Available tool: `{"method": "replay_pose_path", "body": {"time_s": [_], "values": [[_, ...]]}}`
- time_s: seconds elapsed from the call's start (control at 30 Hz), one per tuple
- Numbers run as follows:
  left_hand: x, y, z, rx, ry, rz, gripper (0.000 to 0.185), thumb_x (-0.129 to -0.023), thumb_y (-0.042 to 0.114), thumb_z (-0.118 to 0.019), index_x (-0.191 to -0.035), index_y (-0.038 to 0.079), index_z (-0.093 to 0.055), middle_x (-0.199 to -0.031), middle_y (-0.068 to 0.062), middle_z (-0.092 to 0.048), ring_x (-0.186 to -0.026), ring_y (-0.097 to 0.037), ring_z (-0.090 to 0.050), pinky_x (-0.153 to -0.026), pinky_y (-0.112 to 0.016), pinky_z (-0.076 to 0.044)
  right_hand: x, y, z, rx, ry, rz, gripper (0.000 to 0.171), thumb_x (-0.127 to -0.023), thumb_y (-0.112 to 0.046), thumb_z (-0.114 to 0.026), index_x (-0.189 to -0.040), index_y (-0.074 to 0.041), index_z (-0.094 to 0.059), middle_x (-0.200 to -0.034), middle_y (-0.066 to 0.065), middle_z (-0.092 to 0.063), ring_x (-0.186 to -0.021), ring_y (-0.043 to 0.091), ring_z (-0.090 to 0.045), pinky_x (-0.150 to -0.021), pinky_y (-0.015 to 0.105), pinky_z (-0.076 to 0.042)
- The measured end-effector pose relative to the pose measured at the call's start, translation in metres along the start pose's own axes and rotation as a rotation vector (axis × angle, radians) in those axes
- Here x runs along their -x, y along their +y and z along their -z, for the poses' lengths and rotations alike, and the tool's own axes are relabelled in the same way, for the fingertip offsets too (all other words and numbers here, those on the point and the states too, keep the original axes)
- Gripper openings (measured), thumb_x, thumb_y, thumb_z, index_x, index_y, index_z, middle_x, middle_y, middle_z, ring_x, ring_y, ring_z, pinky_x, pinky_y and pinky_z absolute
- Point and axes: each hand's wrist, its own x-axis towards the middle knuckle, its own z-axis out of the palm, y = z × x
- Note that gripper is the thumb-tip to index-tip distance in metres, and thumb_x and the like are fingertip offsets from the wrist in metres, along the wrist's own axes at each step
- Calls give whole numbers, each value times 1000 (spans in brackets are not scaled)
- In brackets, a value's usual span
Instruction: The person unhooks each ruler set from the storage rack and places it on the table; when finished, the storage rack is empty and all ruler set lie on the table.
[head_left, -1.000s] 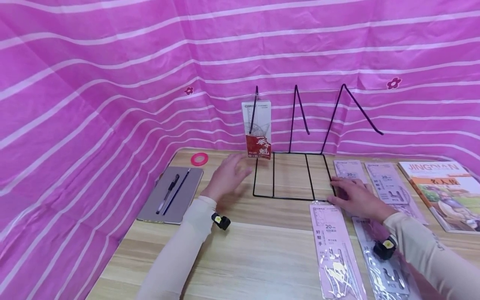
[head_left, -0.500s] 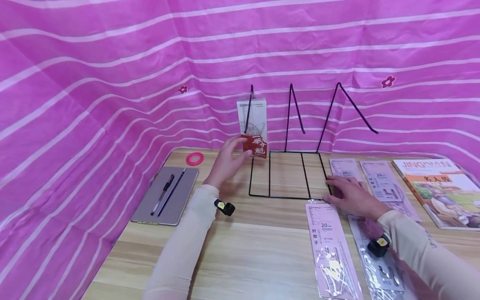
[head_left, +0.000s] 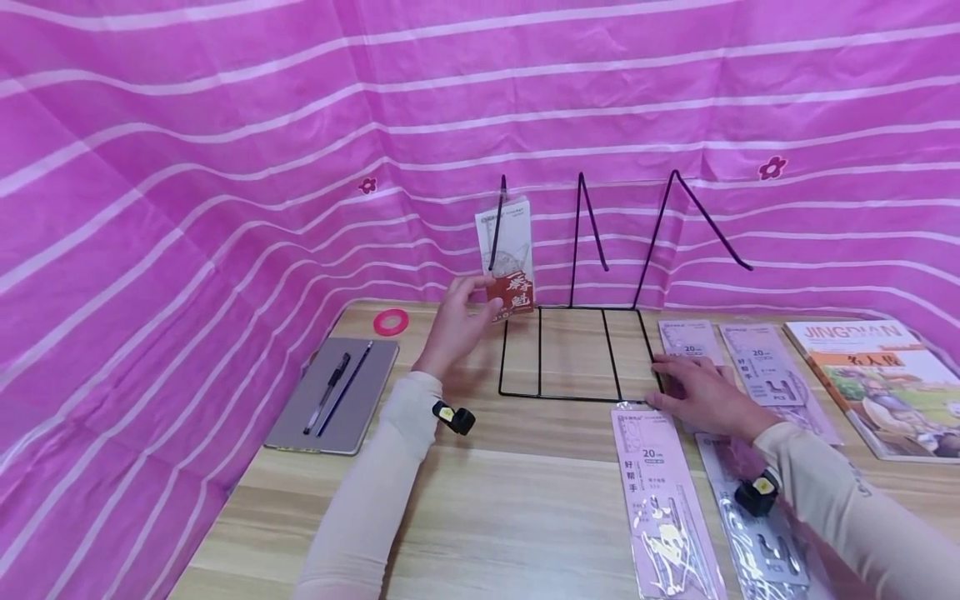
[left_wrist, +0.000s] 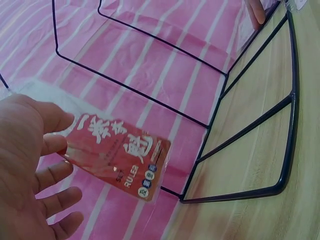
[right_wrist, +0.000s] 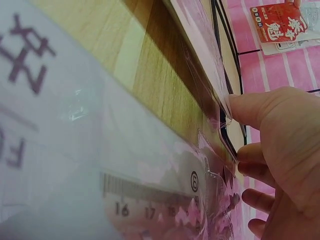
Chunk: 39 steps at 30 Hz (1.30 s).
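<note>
A white-and-red ruler set packet (head_left: 512, 296) printed with "SET RULER" stands slightly tilted at the left wire loop of a black wire rack (head_left: 542, 354). My left hand (head_left: 453, 325) pinches its left edge, thumb over the front and the other fingers loosely spread. In the left wrist view, the hand covers the packet's upper part (left_wrist: 120, 150). My right hand (head_left: 701, 387) holds the front right corner of the rack's base with thumb and index finger. Right by that thumb lies the top of a pink ruler packet (head_left: 660, 492).
More ruler packets (head_left: 765, 358) lie right of the rack, beside a magazine (head_left: 885, 383). A grey packet (head_left: 783, 550) lies partly under the right wrist. To the left are pink tape (head_left: 390, 322) and a notebook (head_left: 300, 417) bearing a pen (head_left: 327, 392) and pencil (head_left: 348, 383).
My left hand has moved up and right from the table to the white-and-red packet, which now leans a little more. The right hand stays at the rack's corner.
</note>
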Motion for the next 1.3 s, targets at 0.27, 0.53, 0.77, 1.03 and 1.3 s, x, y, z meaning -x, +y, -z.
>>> {"method": "replay_pose_path", "body": {"time_s": [0.27, 0.53, 0.77, 1.03, 1.3], "values": [[3, 5, -5, -49, 48, -15, 37, -100, 28, -70, -135, 15, -66, -143, -7, -56, -128, -32, -55, -106, -51, -52, 0, -1, 0, 4, 5, 5, 74, -99, -48, -70, -152, 0, -52, -162, 29, -42, -144, 52, -36, -102, 63, -30], [1, 9, -11, -78, 44, -70, 46, -100, 24, -71, -145, 17, -61, -152, -9, -57, -139, -34, -51, -116, -54, -45, 2, -2, -1, -10, 8, 0, 73, -99, -47, -71, -152, 0, -52, -162, 28, -42, -144, 51, -37, -104, 62, -29], [-4, 11, -14, 61, -14, -74, 41, -102, 15, -69, -142, 18, -62, -140, -13, -53, -124, -33, -60, -103, -49, -55, 1, -1, 0, -5, 16, 6, 73, -98, -46, -72, -151, 0, -53, -162, 29, -41, -142, 51, -37, -101, 62, -30], [-6, 11, -13, 177, 17, -84, 38, -99, 1, -68, -136, 12, -64, -133, -14, -56, -111, -32, -68, -97, -42, -59, 0, -1, -1, -3, 7, -4, 73, -98, -46, -72, -152, 0, -52, -163, 28, -40, -144, 51, -36, -103, 63, -29], [2, 17, -9, 97, -65, -91, 56, -101, 2, -66, -150, 27, -58, -116, -10, -66, -96, -23, -63, -81, -31, -57, 0, -1, 0, 0, 9, -4, 74, -98, -48, -72, -151, 0, -53, -163, 28, -41, -142, 51, -37, -102, 62, -30]]}}
